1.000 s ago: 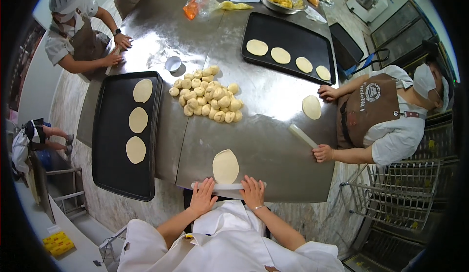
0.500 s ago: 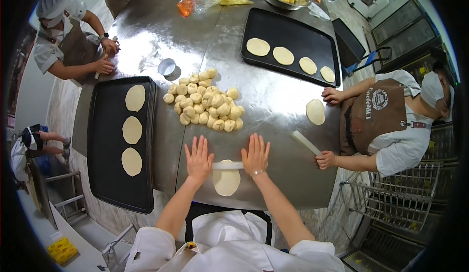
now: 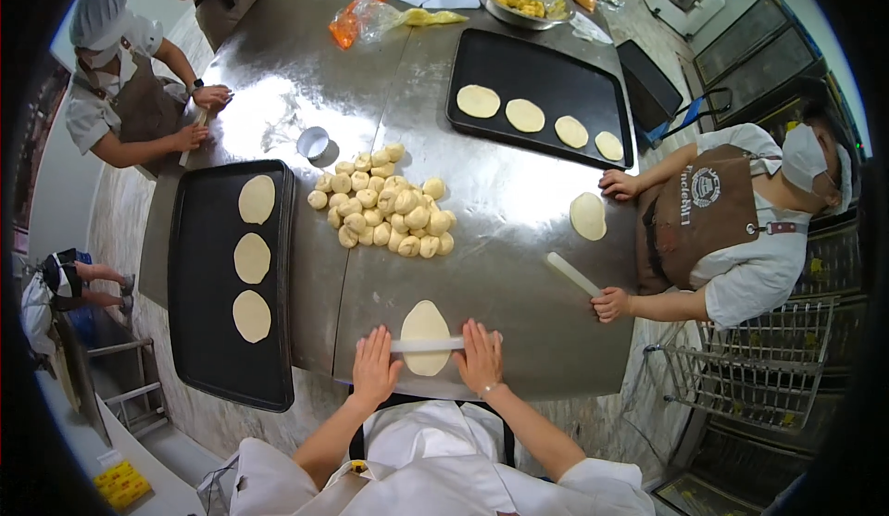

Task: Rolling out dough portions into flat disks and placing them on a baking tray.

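A white rolling pin [image 3: 426,344] lies across an oval sheet of pale dough [image 3: 424,317] at the near edge of the steel table. Flat on the pin's left end rests my left hand [image 3: 375,366], fingers stretched forward. My right hand [image 3: 480,358] lies likewise over the right end, its fingers straight and not wrapped round it. Dough shows on both sides of the pin, the larger part beyond it. Farther forward sits a heap of small round dough balls [image 3: 394,203].
Black baking trays stand left [image 3: 208,331] and far right [image 3: 546,48], each with several flat dough rounds. A metal ring mould [image 3: 313,143] sits behind the dough balls. The co-worker at right grips a rolling pin [image 3: 574,275] beside a dough round [image 3: 588,216]. Another co-worker stands far left.
Both my hands and the rolling pin have come back toward me over the dough. The pin has gone from the sheet's far end to its nearer half.
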Demonstrator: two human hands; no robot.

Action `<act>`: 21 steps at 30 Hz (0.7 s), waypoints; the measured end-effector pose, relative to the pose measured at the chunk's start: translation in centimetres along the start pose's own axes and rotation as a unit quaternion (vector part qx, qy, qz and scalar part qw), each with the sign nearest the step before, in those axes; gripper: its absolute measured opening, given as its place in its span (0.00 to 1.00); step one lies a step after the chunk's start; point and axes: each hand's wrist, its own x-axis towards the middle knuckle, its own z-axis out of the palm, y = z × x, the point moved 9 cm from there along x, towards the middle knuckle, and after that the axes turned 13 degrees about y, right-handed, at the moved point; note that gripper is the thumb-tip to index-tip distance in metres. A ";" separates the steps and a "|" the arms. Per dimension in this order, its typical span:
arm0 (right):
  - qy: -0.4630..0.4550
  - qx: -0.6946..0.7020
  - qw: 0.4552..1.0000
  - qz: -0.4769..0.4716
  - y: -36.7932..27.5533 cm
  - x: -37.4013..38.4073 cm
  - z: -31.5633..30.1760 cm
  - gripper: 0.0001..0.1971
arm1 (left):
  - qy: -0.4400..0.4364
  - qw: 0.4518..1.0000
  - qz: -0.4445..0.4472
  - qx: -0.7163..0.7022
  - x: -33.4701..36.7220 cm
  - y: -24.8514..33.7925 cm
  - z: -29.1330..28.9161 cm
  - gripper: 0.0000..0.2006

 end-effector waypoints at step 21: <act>-0.081 0.098 0.992 -0.019 0.0 -7.6 1.9 0.27 | -0.101 0.995 -0.016 0.004 -10.0 1.7 -0.1 0.34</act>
